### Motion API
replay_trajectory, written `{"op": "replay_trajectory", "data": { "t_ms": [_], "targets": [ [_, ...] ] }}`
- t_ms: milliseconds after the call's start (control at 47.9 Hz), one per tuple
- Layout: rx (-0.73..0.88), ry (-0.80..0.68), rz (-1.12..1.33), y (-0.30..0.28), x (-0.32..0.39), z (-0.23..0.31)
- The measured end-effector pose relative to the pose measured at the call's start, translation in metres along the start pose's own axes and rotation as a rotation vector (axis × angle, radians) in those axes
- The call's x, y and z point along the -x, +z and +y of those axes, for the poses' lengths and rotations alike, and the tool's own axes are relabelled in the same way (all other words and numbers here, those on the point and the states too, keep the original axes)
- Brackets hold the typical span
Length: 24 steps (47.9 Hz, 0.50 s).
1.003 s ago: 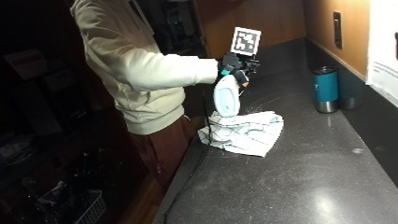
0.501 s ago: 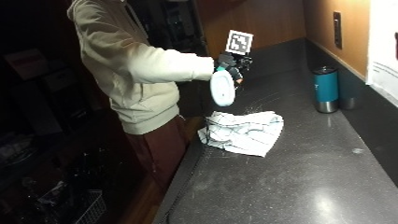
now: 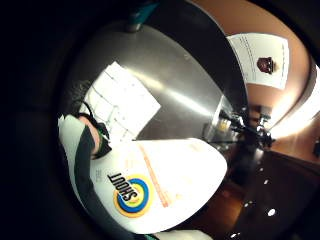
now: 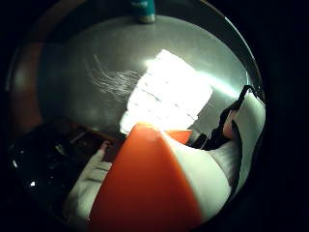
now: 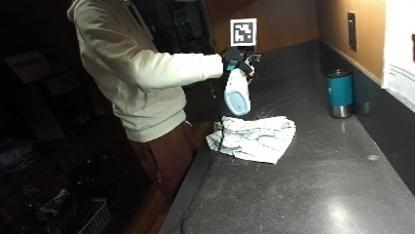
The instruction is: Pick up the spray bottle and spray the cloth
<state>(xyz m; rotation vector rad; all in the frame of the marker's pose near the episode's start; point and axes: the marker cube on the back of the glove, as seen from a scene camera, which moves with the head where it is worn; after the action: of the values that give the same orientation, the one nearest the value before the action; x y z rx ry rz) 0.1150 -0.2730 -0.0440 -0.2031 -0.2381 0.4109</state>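
My gloved right hand [image 5: 235,59] grips the neck of a white spray bottle [image 5: 237,93] and holds it in the air above the counter, body hanging down. The bottle [image 3: 155,185] carries a yellow and blue label, and its orange top [image 4: 145,188] fills much of the thumb side palm view. Below and slightly right of the bottle, a white checked cloth [image 5: 254,137] lies crumpled on the dark counter [image 5: 311,185]. The cloth [image 4: 169,96] shows bright in the thumb side view, and as the cloth [image 3: 122,102] beyond the bottle in the little finger side view.
A teal tumbler [image 5: 340,92] stands by the back wall, right of the cloth. A cable [image 5: 209,165] runs down along the counter's front edge. A sheet of paper [image 5: 401,48] hangs on the wall at the far right.
The hand has lifted the bottle a little higher above the cloth. The cloth has stayed in place.
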Motion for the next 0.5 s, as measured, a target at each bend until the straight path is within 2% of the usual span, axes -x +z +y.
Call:
{"op": "replay_trajectory", "data": {
  "t_ms": [63,292,501],
  "targets": [
    [-0.062,-0.003,-0.091,-0.012,-0.003,0.0],
    [-0.224,-0.012,-0.688,-0.061,0.009,-0.006],
    [-0.377,-0.065,-1.006,-0.086,0.032,-0.013]
  ]
}}
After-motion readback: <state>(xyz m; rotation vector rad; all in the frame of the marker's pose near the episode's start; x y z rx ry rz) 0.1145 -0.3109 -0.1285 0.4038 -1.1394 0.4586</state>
